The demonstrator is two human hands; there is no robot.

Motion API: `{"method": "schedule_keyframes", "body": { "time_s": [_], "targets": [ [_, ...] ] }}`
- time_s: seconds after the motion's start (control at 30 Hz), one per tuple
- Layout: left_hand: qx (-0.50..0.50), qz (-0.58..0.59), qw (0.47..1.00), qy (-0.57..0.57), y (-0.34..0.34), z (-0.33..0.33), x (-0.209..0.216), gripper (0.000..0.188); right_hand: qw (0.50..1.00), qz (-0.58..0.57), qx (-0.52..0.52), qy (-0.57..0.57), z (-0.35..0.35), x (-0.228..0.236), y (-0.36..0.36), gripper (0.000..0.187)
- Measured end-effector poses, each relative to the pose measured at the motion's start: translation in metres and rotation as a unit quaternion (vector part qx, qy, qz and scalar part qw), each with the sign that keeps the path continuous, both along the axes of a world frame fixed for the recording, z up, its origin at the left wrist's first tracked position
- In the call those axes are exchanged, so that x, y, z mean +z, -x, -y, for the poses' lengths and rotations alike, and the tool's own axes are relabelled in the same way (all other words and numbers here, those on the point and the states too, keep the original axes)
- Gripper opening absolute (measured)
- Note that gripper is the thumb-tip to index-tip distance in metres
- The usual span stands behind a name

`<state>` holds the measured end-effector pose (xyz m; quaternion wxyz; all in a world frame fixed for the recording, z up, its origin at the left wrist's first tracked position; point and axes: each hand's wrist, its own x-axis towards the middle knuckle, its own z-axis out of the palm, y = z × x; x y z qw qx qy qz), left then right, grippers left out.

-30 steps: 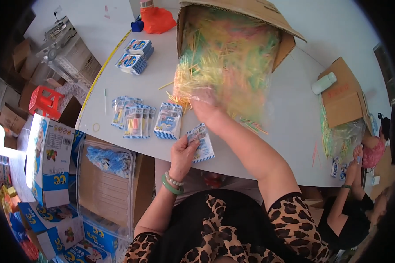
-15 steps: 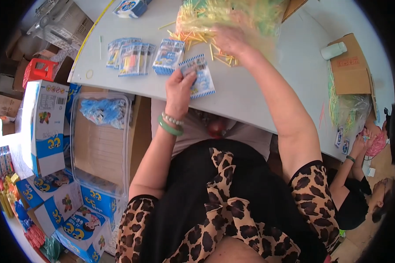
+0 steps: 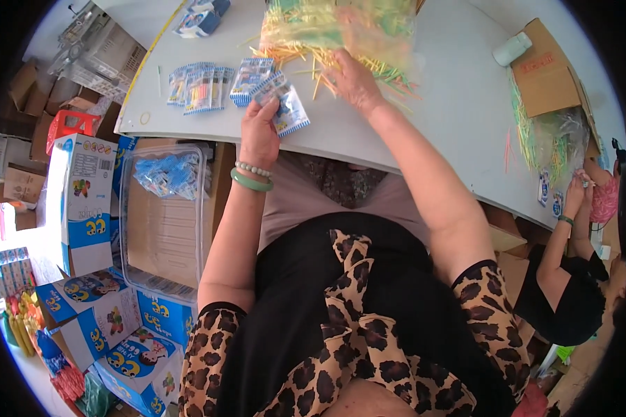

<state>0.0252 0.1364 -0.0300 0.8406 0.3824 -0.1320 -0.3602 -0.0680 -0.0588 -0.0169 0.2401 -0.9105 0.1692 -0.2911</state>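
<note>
My left hand (image 3: 260, 132), with a bead bracelet and a green bangle, pinches a blue-and-white packet (image 3: 292, 115) just above the table's near edge. My right hand (image 3: 357, 85) reaches to a pile of thin yellow, orange and green sticks (image 3: 295, 54) spilling from a clear plastic bag (image 3: 375, 31). Its fingers are curled in at the edge of the pile; what they hold, if anything, I cannot make out. Left of my left hand lies a stack of similar packets (image 3: 252, 75). Further left are packets with coloured sticks showing through (image 3: 205, 90).
Blue packs (image 3: 200, 19) sit at the table's far left. Below the left edge stands a clear plastic bin (image 3: 200, 229) with blue packets inside, beside printed cartons (image 3: 89, 201). At right are a cardboard box (image 3: 549, 76), a white bottle (image 3: 512, 50) and another person's hands (image 3: 577, 194).
My right hand has drawn back slightly from beneath the clear bag and shows more plainly. The left hand still grips the packet. The whole view has shifted a little.
</note>
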Motion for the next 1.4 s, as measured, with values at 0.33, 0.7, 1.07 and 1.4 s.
{"method": "schedule_keyframes", "body": {
  "time_s": [0.33, 0.7, 1.07, 1.4],
  "targets": [
    [-0.02, 0.04, 0.998, -0.035, -0.002, -0.007, -0.004, 0.023, 0.954, 0.181, -0.039, -0.234, -0.017, -0.003, 0.03, 0.025],
    [-0.028, 0.047, 0.997, -0.051, -0.01, 0.006, -0.012, 0.021, 0.987, 0.127, -0.066, -0.077, -0.032, -0.022, 0.037, 0.025],
    [0.021, 0.166, 0.953, -0.252, -0.001, 0.007, -0.01, 0.018, 0.957, -0.254, -0.138, -0.022, -0.016, 0.0, -0.007, 0.025],
    [-0.023, 0.133, 0.973, -0.188, -0.001, 0.008, -0.015, 0.016, 0.984, 0.068, -0.033, -0.161, -0.009, -0.008, 0.023, 0.031]
  ]
}}
